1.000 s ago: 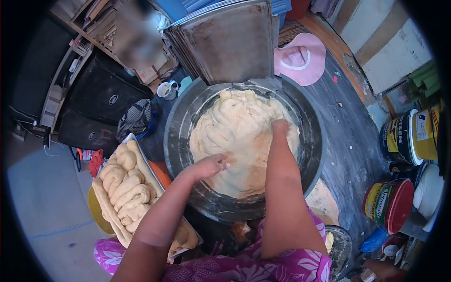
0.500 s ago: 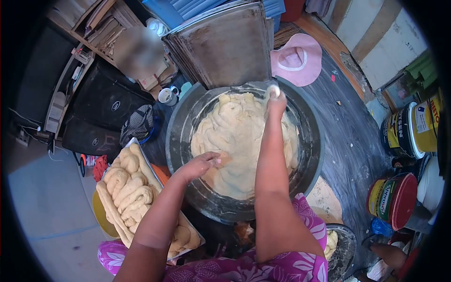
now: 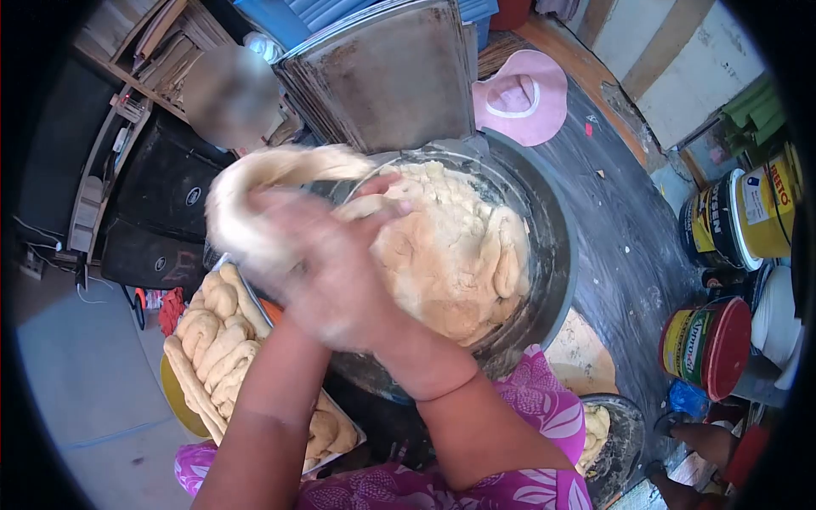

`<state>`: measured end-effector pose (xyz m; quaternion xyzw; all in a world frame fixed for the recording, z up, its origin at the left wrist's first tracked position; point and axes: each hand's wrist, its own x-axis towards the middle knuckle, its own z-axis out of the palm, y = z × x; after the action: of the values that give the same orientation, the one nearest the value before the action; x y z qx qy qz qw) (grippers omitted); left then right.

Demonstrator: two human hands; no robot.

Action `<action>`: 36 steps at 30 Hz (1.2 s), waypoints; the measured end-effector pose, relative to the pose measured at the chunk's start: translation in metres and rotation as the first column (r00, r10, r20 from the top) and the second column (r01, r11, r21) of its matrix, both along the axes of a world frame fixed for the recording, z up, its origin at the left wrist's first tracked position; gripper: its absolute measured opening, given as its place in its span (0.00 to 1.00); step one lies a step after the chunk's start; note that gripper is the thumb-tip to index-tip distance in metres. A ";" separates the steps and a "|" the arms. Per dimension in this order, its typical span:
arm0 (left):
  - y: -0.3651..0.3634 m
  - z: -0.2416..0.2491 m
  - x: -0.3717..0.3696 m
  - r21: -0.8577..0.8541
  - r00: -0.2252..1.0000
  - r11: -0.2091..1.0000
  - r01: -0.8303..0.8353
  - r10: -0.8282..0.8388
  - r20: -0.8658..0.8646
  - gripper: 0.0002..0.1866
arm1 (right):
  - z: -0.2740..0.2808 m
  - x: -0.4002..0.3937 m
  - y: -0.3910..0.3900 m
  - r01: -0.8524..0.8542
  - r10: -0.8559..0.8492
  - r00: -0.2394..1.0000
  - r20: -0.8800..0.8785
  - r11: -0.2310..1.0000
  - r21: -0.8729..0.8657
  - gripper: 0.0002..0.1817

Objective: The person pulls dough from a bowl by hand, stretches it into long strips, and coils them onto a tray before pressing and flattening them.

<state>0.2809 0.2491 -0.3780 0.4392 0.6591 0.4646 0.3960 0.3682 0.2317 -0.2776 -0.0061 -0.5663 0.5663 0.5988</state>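
Note:
My right hand (image 3: 327, 276), smeared by motion, is closed on a thick strip of dough (image 3: 280, 170) that loops above it, over the left rim of the large dark basin (image 3: 557, 246). Mostly hidden behind it, my left hand (image 3: 387, 200) shows spread fingertips at the dough's left side. My forearms cross near the wrists. A wide mass of pale dough (image 3: 459, 255) fills the basin, lumpy and folded at its right side. Left of my arms, a tray holds thick folded ropes of dough (image 3: 217, 340).
Dark metal sheets (image 3: 382, 81) stand upright behind the basin, beside a pink hat (image 3: 518, 98). Paint buckets (image 3: 705, 348) are on the right. A smaller bowl with dough (image 3: 599, 433) is at the lower right. Another person's legs (image 3: 714, 446) show there.
My right hand has swung from the basin's far rim to its left side, with a dough strip raised. My left hand has moved up behind it. The view has shifted slightly.

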 end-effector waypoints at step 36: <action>-0.100 -0.061 -0.029 -0.695 0.743 0.657 0.293 -0.614 -0.266 0.29 | -0.339 0.053 -0.016 0.719 0.181 -0.036 0.983 0.688 -0.101 0.20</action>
<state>0.2518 0.1486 -0.4390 0.5422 0.7119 -0.0176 0.4460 0.4210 0.2158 -0.6162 -0.7128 -0.5696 0.3967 0.1007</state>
